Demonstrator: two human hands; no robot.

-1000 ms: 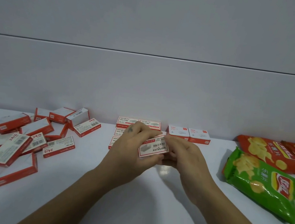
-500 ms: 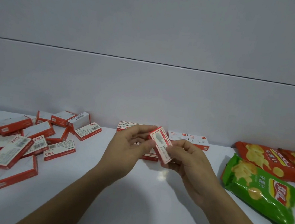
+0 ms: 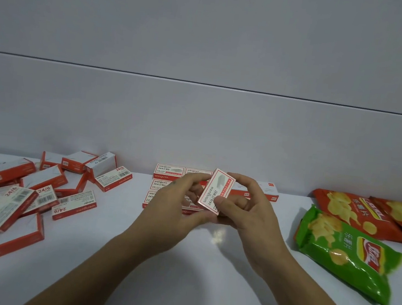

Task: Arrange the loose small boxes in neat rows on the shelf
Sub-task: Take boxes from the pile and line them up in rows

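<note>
Small box [image 3: 216, 191] held tilted above shelf [image 3: 204, 290], centre. Right hand [image 3: 250, 215] pinches it: thumb on printed face at 5 o'clock, forefinger at top corner. Left hand [image 3: 170, 211] grips its 9 o'clock edge, thumb below. Arranged rows [image 3: 167, 171] behind at 12; loose pile [image 3: 27, 190] at 9.

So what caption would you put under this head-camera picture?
One small box held in left hand and right hand before the neat rows; loose boxes heaped left, crisp bags right.
</note>
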